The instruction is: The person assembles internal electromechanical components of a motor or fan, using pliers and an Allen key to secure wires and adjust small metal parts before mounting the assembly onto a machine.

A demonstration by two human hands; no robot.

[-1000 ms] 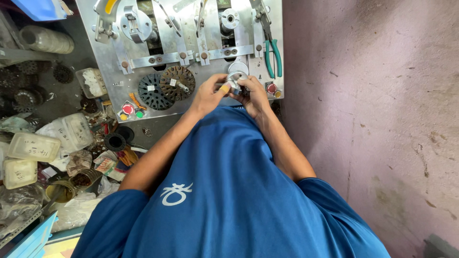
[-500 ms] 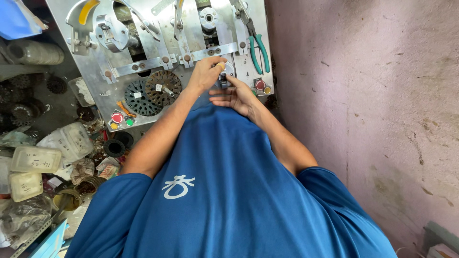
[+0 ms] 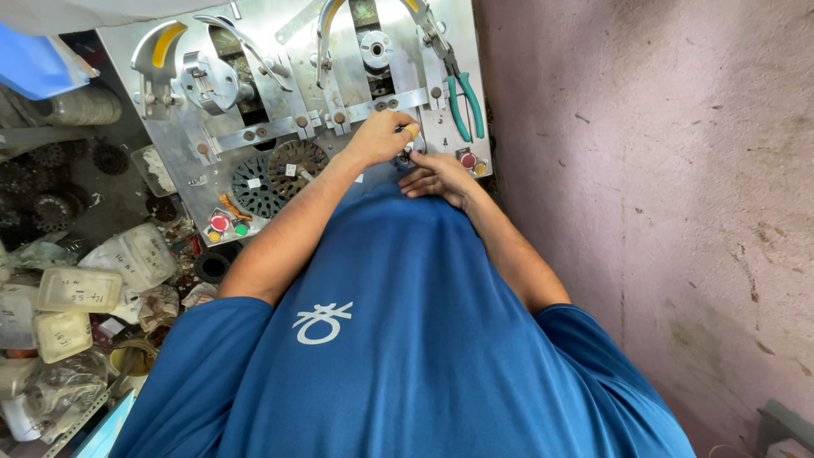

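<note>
the left hand [image 3: 383, 136] is curled into a loose fist near the upper middle of the frame, a yellowish band on one finger, its fingertips pressed to a small dark metal part [image 3: 405, 156] at the lower edge of the metal machine plate [image 3: 182, 157]. the right hand [image 3: 437, 176] lies just below and to the right, fingers half bent and pointing left toward the same part; i cannot tell whether either hand truly grips it, as the fingers hide it. compared with half a second ago the left hand sits a little higher over the part and the right has slid in beneath it. just right of the hands sits a red push button [image 3: 467, 159], and above it green-handled pliers [image 3: 465, 103] rest on the plate. left of the hands lie two round slotted stator cores [image 3: 275, 174], with red and green buttons [image 3: 227, 225] lower left. the blue shirt [image 3: 407, 339] fills the lower frame and blocks the plate's near edge. plastic tubs [image 3: 80, 290] clutter the far left; a pink wall [image 3: 661, 170] fills the right.
</note>
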